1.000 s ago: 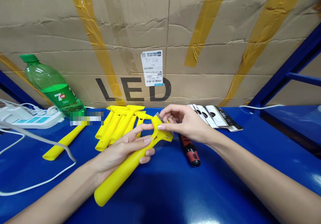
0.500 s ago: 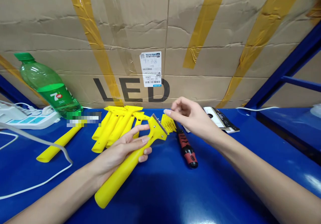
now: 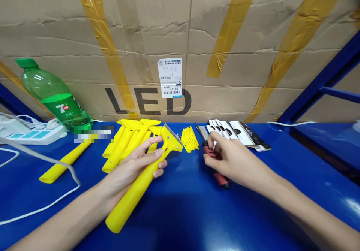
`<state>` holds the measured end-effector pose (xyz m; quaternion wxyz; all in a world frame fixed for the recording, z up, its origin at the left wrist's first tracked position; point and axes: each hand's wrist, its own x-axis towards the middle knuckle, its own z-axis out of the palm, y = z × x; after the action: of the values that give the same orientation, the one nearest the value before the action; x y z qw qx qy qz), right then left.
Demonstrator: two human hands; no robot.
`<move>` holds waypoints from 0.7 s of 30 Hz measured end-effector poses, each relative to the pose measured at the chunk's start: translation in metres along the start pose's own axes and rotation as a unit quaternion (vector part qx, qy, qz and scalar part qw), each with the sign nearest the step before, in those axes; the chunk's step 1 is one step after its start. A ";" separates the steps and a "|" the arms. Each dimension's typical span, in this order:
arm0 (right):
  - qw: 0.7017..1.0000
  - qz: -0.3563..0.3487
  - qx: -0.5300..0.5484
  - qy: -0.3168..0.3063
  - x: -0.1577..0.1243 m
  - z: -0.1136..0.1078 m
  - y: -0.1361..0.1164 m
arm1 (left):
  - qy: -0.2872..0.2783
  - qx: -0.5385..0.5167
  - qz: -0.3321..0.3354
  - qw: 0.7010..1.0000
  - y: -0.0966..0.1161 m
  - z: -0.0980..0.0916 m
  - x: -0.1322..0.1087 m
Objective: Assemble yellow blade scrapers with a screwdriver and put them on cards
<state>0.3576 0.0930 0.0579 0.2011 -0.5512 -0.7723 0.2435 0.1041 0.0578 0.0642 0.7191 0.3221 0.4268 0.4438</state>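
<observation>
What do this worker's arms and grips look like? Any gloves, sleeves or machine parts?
No machine parts: the left grip and right grip are ordinary human hands, with no gloves, rings or watches showing. The left forearm and right forearm are slim and bare, with no sleeves, attached cables or markings visible.

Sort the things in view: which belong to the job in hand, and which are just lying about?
Probably the job's:
long yellow scraper in left hand
red-and-black-handled tool in right hand
yellow T-shaped handles
small flat yellow pieces

Apparently lying about:
green plastic bottle
white plastic power strip
</observation>
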 end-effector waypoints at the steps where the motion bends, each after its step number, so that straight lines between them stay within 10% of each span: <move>1: 0.999 -0.008 0.041 0.001 -0.002 -0.005 0.004 | 0.000 0.002 -0.001 1.000 0.001 0.001 -0.001; 7: 0.985 -0.057 0.152 0.055 -0.020 -0.028 0.038 | 0.030 0.008 -0.001 1.000 0.001 0.003 0.000; 21: 0.973 -0.214 0.050 0.076 -0.029 -0.020 0.059 | 0.037 0.020 -0.014 0.999 -0.002 0.000 0.001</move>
<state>0.4227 0.0845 0.0380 0.3339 -0.3799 -0.8415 0.1900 0.1053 0.0581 0.0618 0.7022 0.3141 0.4664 0.4368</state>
